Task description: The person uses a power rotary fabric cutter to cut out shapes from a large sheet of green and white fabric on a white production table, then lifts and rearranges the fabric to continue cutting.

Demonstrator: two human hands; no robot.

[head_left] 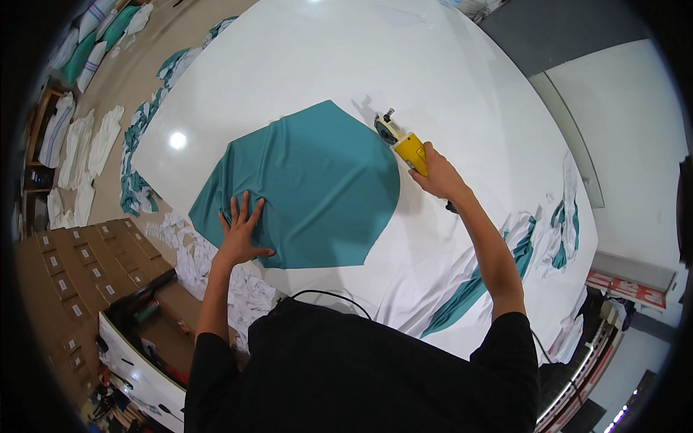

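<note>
A teal piece of fabric (317,180) with angled edges lies spread on the white table (274,58), a few soft creases running across it. My left hand (242,234) rests on its lower left part, fingers spread flat. My right hand (440,175) is wrapped round the yellow body of an electric rotary fabric cutter (411,153). The cutter's dark round head (386,130) is at the fabric's upper right edge; whether the blade touches the cloth I cannot tell.
White and teal fabric scraps (469,289) lie bunched at the table's right. More scraps (141,155) hang along the left edge. A black cord (332,294) curves in front of me. Cardboard boxes (86,267) are stacked at lower left, and white cloth offcuts (209,267) sit beside them.
</note>
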